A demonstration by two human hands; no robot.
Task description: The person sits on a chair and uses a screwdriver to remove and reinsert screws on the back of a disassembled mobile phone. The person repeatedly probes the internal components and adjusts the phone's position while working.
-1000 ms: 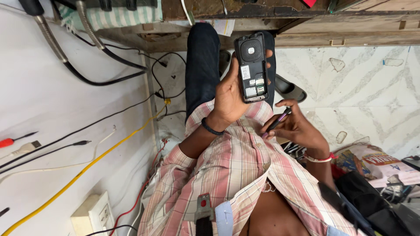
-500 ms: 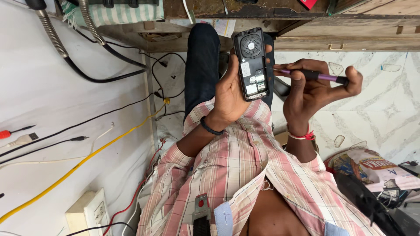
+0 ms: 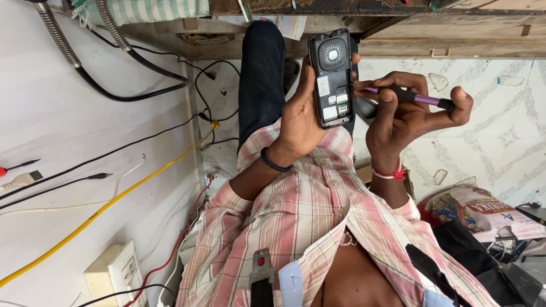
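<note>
My left hand [image 3: 298,116] grips a black keypad phone [image 3: 331,77] with its back cover off, so the round speaker grille and card slots show. My right hand [image 3: 406,111] holds a thin purple and black screwdriver [image 3: 412,98] level, with its metal tip touching the phone's right edge. Both hands are raised over my lap, above my pink checked shirt [image 3: 307,210] and dark trouser leg [image 3: 260,74].
A white worktop [image 3: 68,142] at left carries black, yellow [image 3: 108,207] and white cables, two flexible metal arms and a socket box [image 3: 116,273]. A patterned tile floor [image 3: 500,131] lies at right with a printed bag [image 3: 478,213] and dark clutter. Wooden shelving runs along the top.
My right hand has come up from my lap with the screwdriver and brought its tip to the phone's side. My left hand has kept the phone raised.
</note>
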